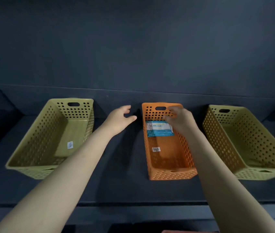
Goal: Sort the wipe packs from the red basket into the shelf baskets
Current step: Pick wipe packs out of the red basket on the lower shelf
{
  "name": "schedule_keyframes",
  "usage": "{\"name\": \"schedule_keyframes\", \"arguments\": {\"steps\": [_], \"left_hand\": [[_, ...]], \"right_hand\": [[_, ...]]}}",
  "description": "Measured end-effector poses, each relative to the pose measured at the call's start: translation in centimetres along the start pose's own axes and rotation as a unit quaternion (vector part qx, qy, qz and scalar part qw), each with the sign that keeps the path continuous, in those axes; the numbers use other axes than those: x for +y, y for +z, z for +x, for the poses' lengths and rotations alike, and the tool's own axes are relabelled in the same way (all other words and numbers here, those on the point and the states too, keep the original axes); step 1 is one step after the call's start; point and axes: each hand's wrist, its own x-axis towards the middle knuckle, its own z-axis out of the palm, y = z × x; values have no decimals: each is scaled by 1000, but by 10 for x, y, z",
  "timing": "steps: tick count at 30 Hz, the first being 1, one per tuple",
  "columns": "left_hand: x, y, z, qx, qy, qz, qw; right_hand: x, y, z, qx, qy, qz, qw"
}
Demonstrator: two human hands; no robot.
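Observation:
Three perforated baskets stand on a dark shelf: a yellow-green basket (32,148) at left, an orange basket (182,158) in the middle, another yellow-green basket (225,145) at right. A teal-and-white wipe pack (158,128) lies at the far end of the orange basket. My right hand (180,121) hovers over that far end, fingers loosely curled and blurred, just right of the pack and holding nothing. My left hand (120,120) is open above the shelf gap between the left and orange baskets. A sliver of the red basket (178,231) shows at the bottom edge.
The dark shelf (125,182) has bare stretches between the baskets and a front lip near the bottom. A dark back wall rises behind. Small white labels sit on the floors of the left and orange baskets.

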Motion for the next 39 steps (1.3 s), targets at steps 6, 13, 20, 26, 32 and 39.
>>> {"name": "schedule_keyframes", "arguments": {"steps": [6, 13, 20, 26, 32, 39], "left_hand": [[-2, -18, -95, 83, 106, -9, 991], [-53, 8, -229, 71, 124, -44, 989], [-119, 75, -327, -9, 70, -30, 997], [-143, 152, -381, -97, 34, -20, 995], [-133, 245, -406, -169, -59, -36, 983], [-107, 358, -415, -143, -185, -47, 971]], "right_hand": [[-20, -31, -112, 112, -33, 12, 993], [-11, 8, -282, 155, -2, 66, 986], [54, 65, -404, 48, 118, 48, 991], [132, 88, -470, -30, 244, 51, 968], [235, 72, -498, -64, 299, 44, 951], [362, 41, -474, -133, 298, 0, 945]]}}
